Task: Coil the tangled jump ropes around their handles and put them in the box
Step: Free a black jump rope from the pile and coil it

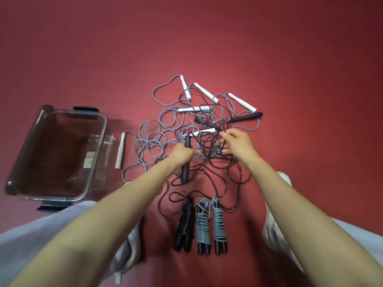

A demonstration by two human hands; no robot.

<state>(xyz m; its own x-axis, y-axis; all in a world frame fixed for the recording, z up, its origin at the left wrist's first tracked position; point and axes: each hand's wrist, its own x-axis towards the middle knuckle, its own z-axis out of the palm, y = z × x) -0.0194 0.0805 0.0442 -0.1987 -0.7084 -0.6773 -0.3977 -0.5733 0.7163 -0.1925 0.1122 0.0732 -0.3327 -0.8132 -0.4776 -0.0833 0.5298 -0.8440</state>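
A tangle of grey and black jump ropes (165,139) lies on the red floor, with several white handles (206,93) and a black handle (246,117) at its far side. My left hand (182,155) grips an upright black handle (185,170). My right hand (236,142) pinches a loop of black rope (222,127) lifted from the tangle. Three coiled ropes lie close to me: one black (185,224) and two grey (202,224) (219,223). The clear plastic box (97,160) stands at the left with nothing in it.
A lone white handle (120,150) lies between the box and the tangle. My knees in light trousers (41,235) frame the near edge on both sides. Red floor (207,38) stretches beyond the ropes.
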